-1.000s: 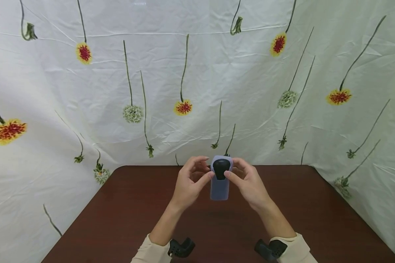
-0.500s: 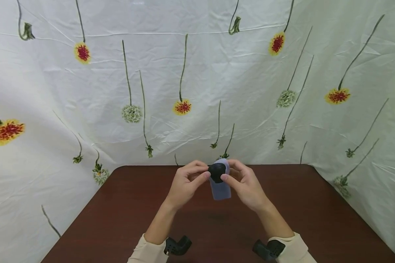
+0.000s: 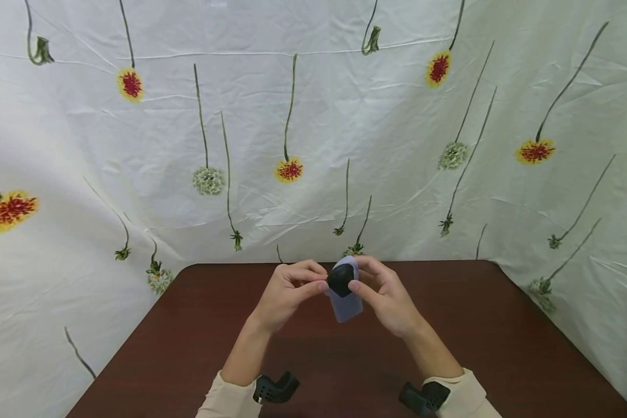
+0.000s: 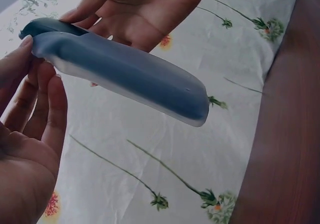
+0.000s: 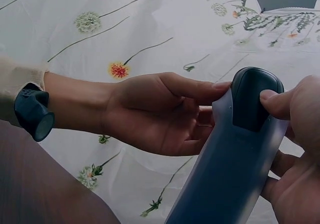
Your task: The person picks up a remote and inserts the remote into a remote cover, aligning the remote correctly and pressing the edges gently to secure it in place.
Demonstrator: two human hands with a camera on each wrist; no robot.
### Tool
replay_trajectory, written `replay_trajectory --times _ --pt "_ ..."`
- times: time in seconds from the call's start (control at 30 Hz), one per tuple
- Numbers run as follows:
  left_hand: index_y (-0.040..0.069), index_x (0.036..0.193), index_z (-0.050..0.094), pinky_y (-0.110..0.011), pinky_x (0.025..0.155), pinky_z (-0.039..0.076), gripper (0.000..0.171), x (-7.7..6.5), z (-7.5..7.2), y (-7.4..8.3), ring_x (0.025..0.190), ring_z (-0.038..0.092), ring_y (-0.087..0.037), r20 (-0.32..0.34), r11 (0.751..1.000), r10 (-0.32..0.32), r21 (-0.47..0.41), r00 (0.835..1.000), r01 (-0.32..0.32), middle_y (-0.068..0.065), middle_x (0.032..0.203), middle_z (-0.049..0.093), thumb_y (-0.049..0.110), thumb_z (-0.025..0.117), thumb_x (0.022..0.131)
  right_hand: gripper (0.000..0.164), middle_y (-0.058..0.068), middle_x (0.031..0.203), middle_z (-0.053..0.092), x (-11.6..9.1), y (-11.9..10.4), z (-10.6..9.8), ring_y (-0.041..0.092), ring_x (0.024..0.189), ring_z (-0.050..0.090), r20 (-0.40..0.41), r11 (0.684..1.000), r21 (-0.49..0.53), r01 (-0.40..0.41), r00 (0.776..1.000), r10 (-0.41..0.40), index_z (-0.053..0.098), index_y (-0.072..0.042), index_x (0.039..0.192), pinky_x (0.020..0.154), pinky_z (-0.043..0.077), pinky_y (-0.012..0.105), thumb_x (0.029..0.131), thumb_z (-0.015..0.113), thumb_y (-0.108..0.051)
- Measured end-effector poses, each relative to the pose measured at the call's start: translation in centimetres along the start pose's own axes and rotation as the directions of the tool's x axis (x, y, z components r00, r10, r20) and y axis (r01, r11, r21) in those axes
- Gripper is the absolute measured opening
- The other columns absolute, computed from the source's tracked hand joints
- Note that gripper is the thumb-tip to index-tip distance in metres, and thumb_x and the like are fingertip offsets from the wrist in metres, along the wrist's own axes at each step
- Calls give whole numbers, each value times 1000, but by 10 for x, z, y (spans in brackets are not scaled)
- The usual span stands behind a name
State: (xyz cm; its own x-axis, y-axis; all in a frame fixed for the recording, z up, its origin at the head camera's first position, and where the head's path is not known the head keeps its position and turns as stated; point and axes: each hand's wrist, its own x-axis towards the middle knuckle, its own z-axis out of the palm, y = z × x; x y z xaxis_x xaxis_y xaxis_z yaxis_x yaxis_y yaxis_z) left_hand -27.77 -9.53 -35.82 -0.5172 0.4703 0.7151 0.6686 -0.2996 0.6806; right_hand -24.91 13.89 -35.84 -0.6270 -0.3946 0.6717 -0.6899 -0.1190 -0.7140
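Observation:
A long, translucent bluish cover (image 3: 348,307) with a black rounded piece (image 3: 340,280) at its upper end is held up above the table. My left hand (image 3: 287,292) pinches the upper left edge of the cover between thumb and fingertips. On the other side, my right hand (image 3: 388,299) grips the same end, its thumb on the black piece and its fingers behind. In the right wrist view the black piece (image 5: 250,104) sits inside the cover's open end. The cover's plain, smooth back (image 4: 135,76) shows in the left wrist view, its far end free.
Below the hands is a dark reddish-brown table (image 3: 198,348). A white cloth (image 3: 261,116) printed with flowers hangs behind it. Black cameras sit on the left wrist (image 3: 276,388) and right wrist (image 3: 424,399), over cream sleeves.
Both hands have shifted slightly left and down with the cover. Its black end has tilted and turned to the left, the lower end swinging rightward relative to it.

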Motion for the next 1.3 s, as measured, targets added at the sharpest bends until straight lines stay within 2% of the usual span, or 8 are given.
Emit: replay_trajectory --times 0.1,0.27,0.47,0.67,0.87,1.0,1.13,1.3 --pt "-9 97 77 -33 78 54 14 -1 -2 0 91 62 -20 11 997 -42 -65 999 42 -5 99 71 1 67 99 30 14 124 64 0 0 3 29 116 66 18 1000 -13 7 1000 -7 55 5 134 85 57 42 104 57 4" --pt "1 94 80 -37 81 54 19 -1 -4 3 89 64 -22 39 987 -98 -120 994 102 -9 95 72 3 63 102 29 16 118 66 -1 0 7 28 105 69 38 999 -43 12 999 -10 56 2 133 77 58 44 103 57 5" --pt "-2 92 78 -41 75 54 14 -1 -9 7 83 63 -23 74 983 -149 -100 986 156 -11 91 70 4 67 100 29 17 117 64 -2 -1 9 27 102 69 44 998 -62 21 999 -19 57 2 131 73 58 43 103 57 6" --pt "-8 96 74 -36 73 55 13 -1 -12 8 80 63 -24 89 988 -140 -50 986 145 -10 89 70 2 68 100 29 16 118 63 -1 -1 9 27 102 69 44 996 -87 3 999 1 57 2 132 73 58 43 103 58 5" --pt "-7 98 74 -32 71 56 11 -1 -11 10 76 60 -35 91 993 -111 -23 990 113 -9 89 70 2 68 100 30 15 117 63 -1 -1 9 27 99 69 39 993 -116 -1 999 6 57 2 132 70 58 42 102 59 5" --pt "-5 98 74 -32 70 55 9 1 -8 11 76 62 -29 47 993 -104 55 994 101 -9 88 70 1 68 99 31 14 118 62 -1 0 9 27 100 68 33 991 -136 6 999 -2 57 1 132 73 58 43 102 60 5" --pt "-1 98 75 -33 71 53 11 2 -3 11 78 61 -22 -45 980 -107 163 993 113 -9 88 70 0 65 101 32 14 122 63 0 0 9 28 104 68 9 988 -152 -5 1000 6 56 1 133 76 58 43 101 60 5" --pt "-1 99 71 -31 71 50 12 4 6 9 78 54 -27 -165 968 -101 212 981 135 -13 85 61 3 60 105 34 14 127 63 1 0 8 27 109 67 -17 978 -209 3 1000 -7 55 2 132 80 58 40 100 63 6"
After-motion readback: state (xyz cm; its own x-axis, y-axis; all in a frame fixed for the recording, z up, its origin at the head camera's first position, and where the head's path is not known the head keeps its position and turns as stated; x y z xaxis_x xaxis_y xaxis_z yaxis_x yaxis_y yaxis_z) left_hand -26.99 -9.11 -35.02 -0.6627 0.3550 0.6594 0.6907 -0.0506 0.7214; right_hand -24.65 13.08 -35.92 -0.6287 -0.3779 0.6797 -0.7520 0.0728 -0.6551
